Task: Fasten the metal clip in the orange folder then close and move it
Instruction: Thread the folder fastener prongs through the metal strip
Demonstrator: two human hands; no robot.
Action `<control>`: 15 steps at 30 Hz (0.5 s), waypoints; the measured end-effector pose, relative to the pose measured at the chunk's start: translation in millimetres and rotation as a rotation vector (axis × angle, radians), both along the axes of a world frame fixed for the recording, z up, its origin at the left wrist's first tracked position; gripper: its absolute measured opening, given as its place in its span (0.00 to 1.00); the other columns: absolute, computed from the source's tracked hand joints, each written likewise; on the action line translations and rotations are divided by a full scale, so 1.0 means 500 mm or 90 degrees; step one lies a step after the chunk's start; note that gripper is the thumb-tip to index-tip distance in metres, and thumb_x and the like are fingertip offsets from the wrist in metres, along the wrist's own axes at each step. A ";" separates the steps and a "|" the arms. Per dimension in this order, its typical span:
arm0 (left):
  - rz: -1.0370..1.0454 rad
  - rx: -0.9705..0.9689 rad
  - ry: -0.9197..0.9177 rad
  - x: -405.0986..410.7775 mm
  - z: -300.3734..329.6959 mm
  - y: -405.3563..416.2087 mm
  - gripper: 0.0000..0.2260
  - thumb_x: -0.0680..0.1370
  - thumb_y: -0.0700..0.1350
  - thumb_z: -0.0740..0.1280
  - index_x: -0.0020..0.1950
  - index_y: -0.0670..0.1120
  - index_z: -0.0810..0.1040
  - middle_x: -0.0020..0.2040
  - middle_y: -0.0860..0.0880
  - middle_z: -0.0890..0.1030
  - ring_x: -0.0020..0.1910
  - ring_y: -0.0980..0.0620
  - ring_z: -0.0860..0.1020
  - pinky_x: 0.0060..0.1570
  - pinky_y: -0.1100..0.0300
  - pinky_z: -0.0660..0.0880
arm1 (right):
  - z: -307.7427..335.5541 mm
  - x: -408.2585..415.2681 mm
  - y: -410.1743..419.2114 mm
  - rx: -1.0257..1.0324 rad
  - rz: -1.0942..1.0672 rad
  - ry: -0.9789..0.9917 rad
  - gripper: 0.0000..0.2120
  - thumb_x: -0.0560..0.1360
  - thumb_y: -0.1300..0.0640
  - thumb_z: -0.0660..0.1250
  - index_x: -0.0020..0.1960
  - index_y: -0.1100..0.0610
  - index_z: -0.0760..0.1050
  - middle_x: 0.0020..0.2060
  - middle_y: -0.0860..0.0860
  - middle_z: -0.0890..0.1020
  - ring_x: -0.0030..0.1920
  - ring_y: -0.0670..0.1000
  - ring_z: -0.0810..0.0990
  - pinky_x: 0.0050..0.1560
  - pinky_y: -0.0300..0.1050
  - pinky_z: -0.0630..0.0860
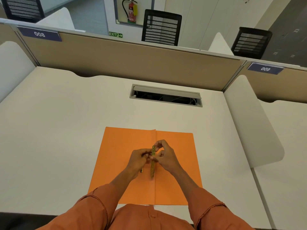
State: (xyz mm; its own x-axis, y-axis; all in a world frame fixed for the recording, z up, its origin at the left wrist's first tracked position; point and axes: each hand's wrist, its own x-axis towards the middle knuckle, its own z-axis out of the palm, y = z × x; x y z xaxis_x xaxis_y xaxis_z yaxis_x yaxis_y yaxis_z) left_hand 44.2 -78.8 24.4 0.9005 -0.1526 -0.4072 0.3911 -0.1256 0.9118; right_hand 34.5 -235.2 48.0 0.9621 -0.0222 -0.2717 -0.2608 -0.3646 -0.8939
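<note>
While orange folder [129,163] lies open flat on white desk [66,130], both hands meet over its centre fold. L hand [138,159] & R hand [164,156] pinch the brass clip strip [153,161], fingers curled narrow; strip runs along the fold.

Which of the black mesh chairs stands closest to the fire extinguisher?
The black mesh office chair in the middle, straight behind the beige partition. The red fire extinguisher hangs just to its left; the other two chairs sit at the far-left and far-right edges.
</note>
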 end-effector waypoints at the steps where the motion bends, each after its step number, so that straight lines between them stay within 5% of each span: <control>1: -0.001 0.000 0.000 0.000 0.000 0.000 0.23 0.83 0.27 0.59 0.50 0.53 0.86 0.45 0.54 0.88 0.46 0.52 0.87 0.50 0.59 0.83 | -0.001 0.000 0.000 0.002 0.001 -0.002 0.22 0.71 0.74 0.76 0.59 0.58 0.73 0.54 0.61 0.77 0.34 0.53 0.75 0.42 0.64 0.83; 4: -0.005 0.004 -0.003 -0.001 -0.001 -0.002 0.20 0.83 0.28 0.60 0.56 0.47 0.87 0.52 0.44 0.88 0.50 0.46 0.87 0.55 0.53 0.83 | -0.002 -0.001 0.000 0.003 0.005 -0.007 0.22 0.72 0.73 0.76 0.59 0.57 0.73 0.53 0.60 0.77 0.34 0.53 0.75 0.44 0.68 0.83; 8: -0.020 0.023 -0.011 -0.001 -0.004 -0.004 0.18 0.82 0.28 0.60 0.59 0.43 0.86 0.52 0.43 0.87 0.42 0.59 0.87 0.45 0.65 0.83 | -0.002 0.001 -0.001 0.002 0.005 -0.005 0.22 0.71 0.73 0.76 0.59 0.57 0.73 0.53 0.60 0.78 0.34 0.53 0.76 0.42 0.62 0.83; 15: -0.031 0.019 -0.012 -0.003 0.000 0.000 0.19 0.82 0.28 0.60 0.58 0.44 0.87 0.53 0.43 0.88 0.42 0.60 0.87 0.44 0.67 0.81 | -0.006 0.002 0.002 -0.012 -0.004 0.004 0.22 0.71 0.73 0.76 0.59 0.59 0.73 0.53 0.61 0.77 0.34 0.54 0.76 0.41 0.59 0.82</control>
State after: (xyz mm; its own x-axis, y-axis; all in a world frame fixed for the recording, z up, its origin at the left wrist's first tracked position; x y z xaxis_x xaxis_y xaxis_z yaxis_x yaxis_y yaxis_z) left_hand 42.6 -79.0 24.6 0.9001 -0.1839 -0.3949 0.3662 -0.1715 0.9146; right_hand 35.4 -234.0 44.8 0.9604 -0.0337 -0.2765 -0.2682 -0.3791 -0.8856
